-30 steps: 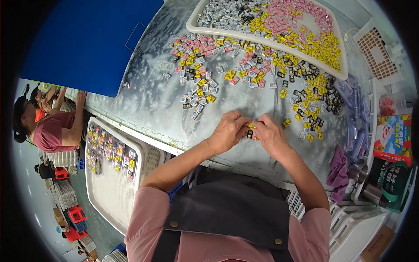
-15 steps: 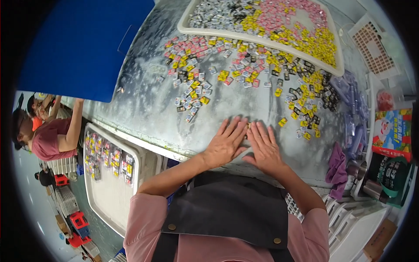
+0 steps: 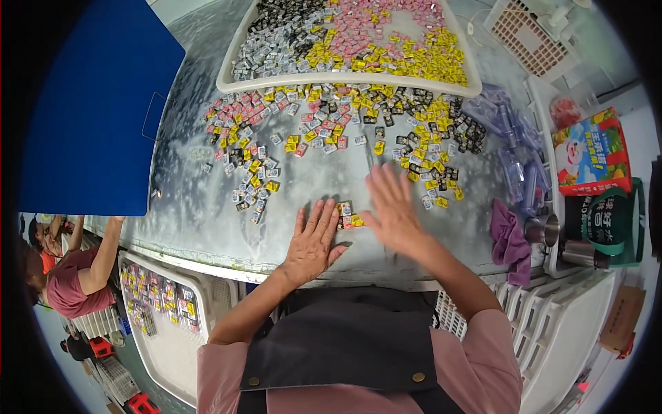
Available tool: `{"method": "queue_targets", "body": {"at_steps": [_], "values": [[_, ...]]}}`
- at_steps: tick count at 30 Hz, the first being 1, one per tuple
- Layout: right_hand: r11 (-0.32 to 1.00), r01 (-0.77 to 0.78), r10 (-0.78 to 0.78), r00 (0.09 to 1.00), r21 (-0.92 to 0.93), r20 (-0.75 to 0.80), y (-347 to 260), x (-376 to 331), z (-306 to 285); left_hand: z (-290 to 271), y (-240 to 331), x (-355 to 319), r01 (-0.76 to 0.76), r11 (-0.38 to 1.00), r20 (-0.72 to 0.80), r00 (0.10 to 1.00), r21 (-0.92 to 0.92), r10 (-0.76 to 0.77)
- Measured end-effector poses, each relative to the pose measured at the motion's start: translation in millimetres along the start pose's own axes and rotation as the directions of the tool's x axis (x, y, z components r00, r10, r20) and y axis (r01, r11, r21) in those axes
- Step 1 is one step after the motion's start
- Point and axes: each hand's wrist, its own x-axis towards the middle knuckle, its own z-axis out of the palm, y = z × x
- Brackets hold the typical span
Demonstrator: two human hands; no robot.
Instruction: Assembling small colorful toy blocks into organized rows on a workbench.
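A grey table (image 3: 296, 179) bears a white tray (image 3: 345, 81) heaped with small coloured packets, and loose packets (image 3: 433, 164) lie scattered in front of it. The right hand (image 3: 394, 210), blurred, is open and empty; the left hand (image 3: 310, 243) lies flat, fingers extended, gripping nothing, beside a little block of packets (image 3: 347, 215) on the table between both hands.

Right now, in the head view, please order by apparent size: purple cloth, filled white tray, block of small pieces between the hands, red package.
1. Filled white tray, far edge out of frame
2. Red package
3. Purple cloth
4. Block of small pieces
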Motion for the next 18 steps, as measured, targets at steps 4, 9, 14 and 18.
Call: {"method": "queue_targets", "body": {"at_steps": [4, 9, 14, 18], "values": [[0.991, -0.096, 0.096, 0.995, -0.091, -0.006, 51.1, 3.3, -10.7, -7.0, -12.0, -4.7, 0.044, 0.999, -0.005, 0.999, -0.009, -0.044], [0.997, -0.069, 0.067, 0.995, -0.024, -0.068, 70.5, -12.1, -17.9, -14.7, -28.6, -12.0, 0.183, 0.983, -0.018, 0.983, 0.009, -0.183], [0.987, -0.099, 0.133, 0.942, 0.123, -0.309, 90.5, -21.8, -35.3, -6.6, -30.4, -25.7, 0.223, 0.971, -0.155, 0.960, -0.091, -0.235], [0.972, -0.178, 0.223, 0.895, 0.151, -0.385, 113.1, -33.7, -63.2, -0.1, -34.8, -30.4, 0.215, 0.972, -0.233, 0.945, -0.091, -0.230]]}}
